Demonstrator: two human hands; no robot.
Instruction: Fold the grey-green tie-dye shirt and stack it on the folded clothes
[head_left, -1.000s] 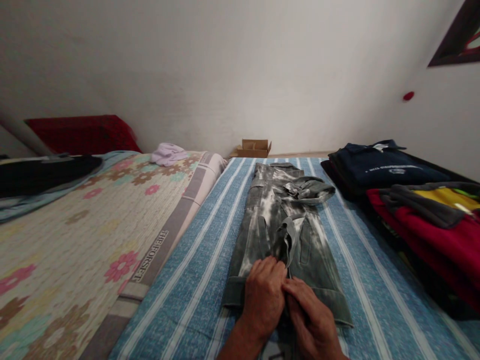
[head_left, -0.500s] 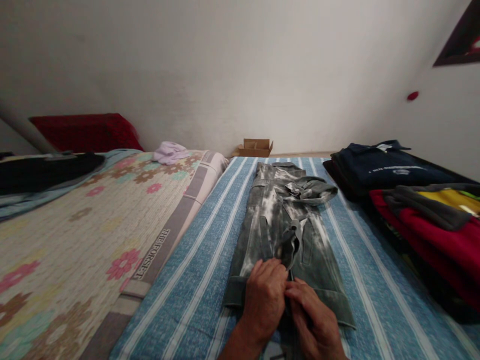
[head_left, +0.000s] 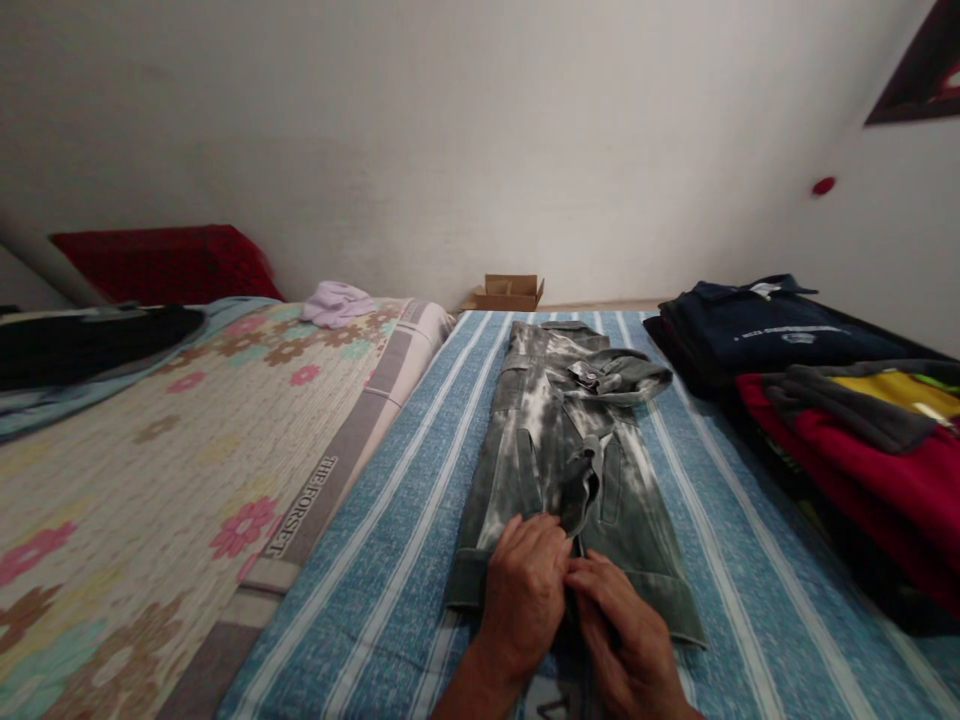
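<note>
Here, the denim jacket (head_left: 525, 430) lies on the blue striped bedsheet (head_left: 397, 500), to the left of the folded clothes (head_left: 847, 400). The left hand (head_left: 523, 590) and the right hand (head_left: 626, 630), side by side, both have bent fingers and grip the front of this jacket near its hem.

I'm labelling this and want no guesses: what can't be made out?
Which part of the grey jacket the left hand and right hand grip: head view, covered by fingers.
Wording on the navy shirt: head view, too small.
Rest of the dark frame: head view, cut by picture edge.
</note>
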